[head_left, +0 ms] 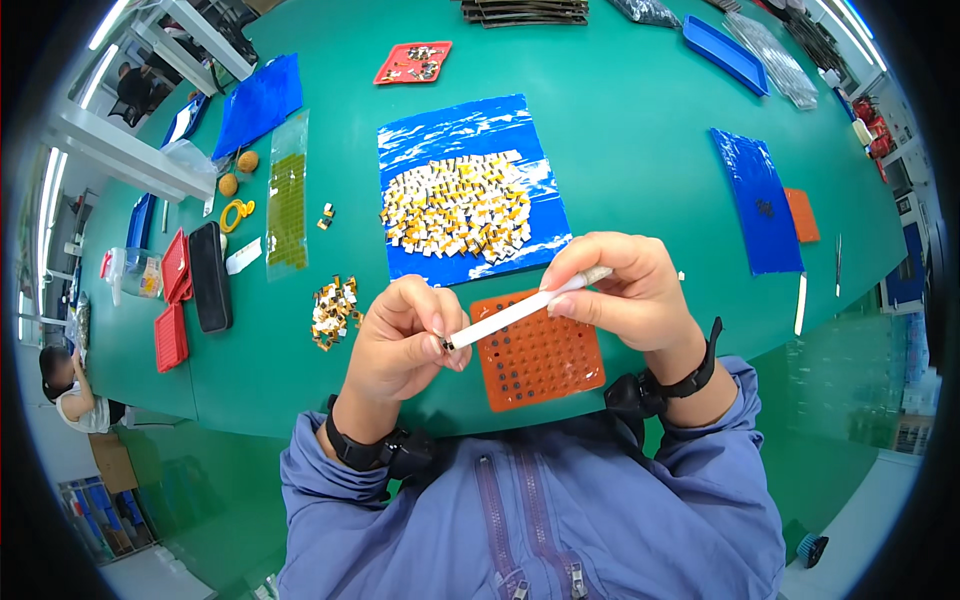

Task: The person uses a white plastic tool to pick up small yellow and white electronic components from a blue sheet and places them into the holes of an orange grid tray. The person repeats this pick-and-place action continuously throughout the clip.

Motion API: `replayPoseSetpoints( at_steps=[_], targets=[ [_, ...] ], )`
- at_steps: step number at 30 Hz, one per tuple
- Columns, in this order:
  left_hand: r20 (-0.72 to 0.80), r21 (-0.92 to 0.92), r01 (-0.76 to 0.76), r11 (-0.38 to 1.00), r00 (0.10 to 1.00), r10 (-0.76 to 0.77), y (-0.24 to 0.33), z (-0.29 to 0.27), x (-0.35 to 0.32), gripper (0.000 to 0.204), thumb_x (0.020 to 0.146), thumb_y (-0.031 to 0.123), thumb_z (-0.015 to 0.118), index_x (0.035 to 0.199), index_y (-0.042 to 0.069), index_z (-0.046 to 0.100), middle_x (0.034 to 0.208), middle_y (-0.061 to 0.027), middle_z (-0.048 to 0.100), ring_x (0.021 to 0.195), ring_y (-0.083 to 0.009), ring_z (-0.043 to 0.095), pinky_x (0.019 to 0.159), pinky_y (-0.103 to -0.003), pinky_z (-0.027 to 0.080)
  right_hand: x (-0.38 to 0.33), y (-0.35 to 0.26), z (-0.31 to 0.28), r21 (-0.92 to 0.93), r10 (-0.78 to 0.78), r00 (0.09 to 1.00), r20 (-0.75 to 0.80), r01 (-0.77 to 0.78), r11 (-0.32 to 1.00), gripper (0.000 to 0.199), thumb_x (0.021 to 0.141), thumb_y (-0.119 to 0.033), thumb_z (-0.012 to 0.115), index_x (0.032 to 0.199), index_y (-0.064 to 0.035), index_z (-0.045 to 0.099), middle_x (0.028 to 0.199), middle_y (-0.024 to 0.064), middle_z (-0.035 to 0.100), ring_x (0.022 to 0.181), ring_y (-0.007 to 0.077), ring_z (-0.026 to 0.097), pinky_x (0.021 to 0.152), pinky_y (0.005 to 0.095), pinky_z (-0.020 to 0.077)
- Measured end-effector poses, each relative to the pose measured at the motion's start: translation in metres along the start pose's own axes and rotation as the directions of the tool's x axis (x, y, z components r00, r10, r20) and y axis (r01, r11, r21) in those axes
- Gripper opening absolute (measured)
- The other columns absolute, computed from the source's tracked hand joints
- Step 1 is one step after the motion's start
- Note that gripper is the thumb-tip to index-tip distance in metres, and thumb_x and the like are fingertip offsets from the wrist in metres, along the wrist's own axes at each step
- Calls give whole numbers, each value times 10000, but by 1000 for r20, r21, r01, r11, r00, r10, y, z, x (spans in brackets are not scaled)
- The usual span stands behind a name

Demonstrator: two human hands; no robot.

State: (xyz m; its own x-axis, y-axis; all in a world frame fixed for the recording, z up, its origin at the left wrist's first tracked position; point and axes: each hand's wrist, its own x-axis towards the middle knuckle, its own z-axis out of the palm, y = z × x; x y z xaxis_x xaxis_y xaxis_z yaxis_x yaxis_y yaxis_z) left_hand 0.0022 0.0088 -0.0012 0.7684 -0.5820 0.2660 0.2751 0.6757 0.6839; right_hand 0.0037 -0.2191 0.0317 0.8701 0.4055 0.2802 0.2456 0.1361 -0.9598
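Observation:
My right hand (632, 300) holds a white pen-like stick (508, 317) between thumb and fingers. The stick slants down to the left, towards my left hand (405, 335). There, thumb and forefinger are pinched around a tiny dark piece (447, 343) at the stick's lower end; its kind is too small to make out. Beneath the stick lies an orange perforated tray (550, 365), with small dark round pieces in several holes on its left side. Beyond both hands, a heap of small white and yellow-orange parts (460, 210) covers much of a shiny blue sheet (450, 128).
Left of my hands lies a smaller pile of parts (335, 312). Further left are a black case (210, 278), red trays (172, 338), yellow scissors (236, 214) and a yellow-green sheet (288, 205). A red tray (413, 63) sits far back; a blue sheet (757, 205) and tweezers (839, 265) lie right.

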Motion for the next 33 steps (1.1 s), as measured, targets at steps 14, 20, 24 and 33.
replayPoseSetpoints(
  at_steps=[14, 20, 24, 33],
  targets=[
    [-11, 34, -8, 999, 1000, 9, 0, 5, -1, 162, 806, 92, 599, 805, 69, 439, 708, -48, 460, 619, -140, 496, 506, -259, 438, 1, 1, 1, -28, -13, 1000, 21, 13, 1000, 82, 772, -32, 628, 846, -8, 601, 762, 33, 608, 706, 78, 559, 615, 207, 435],
    [-13, 80, -17, 997, 1000, 18, 1, 5, 0, 160, 805, 84, 598, 794, 64, 439, 700, -48, 463, 616, -136, 485, 507, -255, 446, 4, -1, 1, -294, -140, 988, 71, 155, 943, 66, 782, -53, 613, 829, -10, 598, 719, 45, 589, 644, 129, 552, 564, 239, 420],
    [-5, 94, -22, 995, 1000, 23, 2, 2, -1, 147, 802, 79, 600, 788, 55, 455, 693, -48, 462, 611, -134, 481, 516, -258, 460, 4, -1, 4, -304, -178, 980, 91, 198, 932, 62, 768, -58, 622, 807, -18, 595, 699, 43, 575, 623, 153, 546, 557, 247, 417],
    [-14, 122, -29, 992, 999, 31, 3, 2, -2, 119, 785, 45, 606, 787, 34, 487, 699, -62, 481, 617, -143, 502, 537, -257, 466, 1, -2, 3, -406, -192, 975, 108, 219, 887, 65, 743, -45, 633, 786, -19, 593, 678, 55, 552, 607, 181, 521, 547, 275, 400]
  ],
)
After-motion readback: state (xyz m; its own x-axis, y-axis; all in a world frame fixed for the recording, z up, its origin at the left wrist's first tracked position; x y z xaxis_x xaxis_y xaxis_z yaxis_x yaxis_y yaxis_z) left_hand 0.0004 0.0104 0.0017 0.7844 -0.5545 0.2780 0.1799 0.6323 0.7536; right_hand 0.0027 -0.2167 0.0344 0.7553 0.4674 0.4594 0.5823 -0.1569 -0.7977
